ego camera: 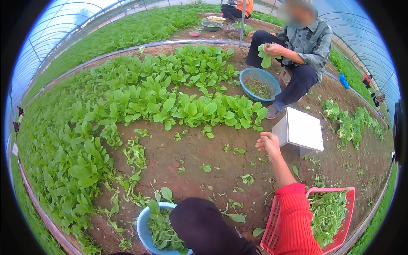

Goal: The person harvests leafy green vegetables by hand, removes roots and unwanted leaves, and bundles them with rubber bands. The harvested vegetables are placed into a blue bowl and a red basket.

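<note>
My right hand reaches out over bare soil, close to the left side of a white box-like stool; its fingers are slightly curled and nothing shows in them. The red knitted sleeve of that arm crosses a red plastic basket holding picked greens. My left hand is out of view. By my dark-clad knee, a light blue basin holds more loose green leaves. Rows of leafy greens grow beyond the soil patch, and at the left.
A seated person in a plaid shirt holds a plant over a blue basin. Bundled greens lie on the soil at the right. A metal pole stands behind. Others work farther off, among basins.
</note>
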{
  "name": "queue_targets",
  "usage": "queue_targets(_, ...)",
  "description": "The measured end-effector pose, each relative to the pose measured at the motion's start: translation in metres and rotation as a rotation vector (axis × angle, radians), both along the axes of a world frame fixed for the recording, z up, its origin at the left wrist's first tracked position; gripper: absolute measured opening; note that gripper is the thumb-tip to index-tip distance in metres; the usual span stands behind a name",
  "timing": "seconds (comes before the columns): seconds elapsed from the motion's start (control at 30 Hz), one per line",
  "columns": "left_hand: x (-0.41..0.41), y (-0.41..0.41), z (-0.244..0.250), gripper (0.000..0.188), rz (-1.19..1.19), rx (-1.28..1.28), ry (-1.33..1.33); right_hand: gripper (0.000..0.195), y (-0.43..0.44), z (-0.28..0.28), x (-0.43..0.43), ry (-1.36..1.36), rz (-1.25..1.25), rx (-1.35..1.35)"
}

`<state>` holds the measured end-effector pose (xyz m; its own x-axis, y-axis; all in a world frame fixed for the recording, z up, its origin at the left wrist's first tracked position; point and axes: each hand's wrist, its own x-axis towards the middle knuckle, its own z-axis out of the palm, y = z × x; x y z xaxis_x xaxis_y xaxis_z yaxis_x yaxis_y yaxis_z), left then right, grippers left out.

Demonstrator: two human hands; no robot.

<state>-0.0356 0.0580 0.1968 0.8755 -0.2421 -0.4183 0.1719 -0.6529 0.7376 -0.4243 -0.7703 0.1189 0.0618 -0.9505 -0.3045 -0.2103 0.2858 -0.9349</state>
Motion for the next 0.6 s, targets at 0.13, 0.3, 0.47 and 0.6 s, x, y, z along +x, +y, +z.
queue_targets(0.13,-0.009,-0.005,0.009,0.08,-0.049,0.002,0.038,0.027,-0.005,0.011,0.018,-0.016,0.015,-0.013)
queue_targets(0.3,-0.024,-0.02,0.016,0.084,0.083,0.016,-0.014,0.027,-0.014,0.027,0.028,-0.051,0.029,-0.073)
queue_targets(0.47,-0.019,-0.003,0.005,0.078,0.076,0.002,-0.029,0.025,-0.012,0.035,0.039,-0.072,0.023,-0.084)
queue_targets(0.6,-0.021,-0.009,0.005,0.074,0.105,0.016,-0.054,0.024,-0.011,0.041,0.044,-0.091,0.019,-0.106)
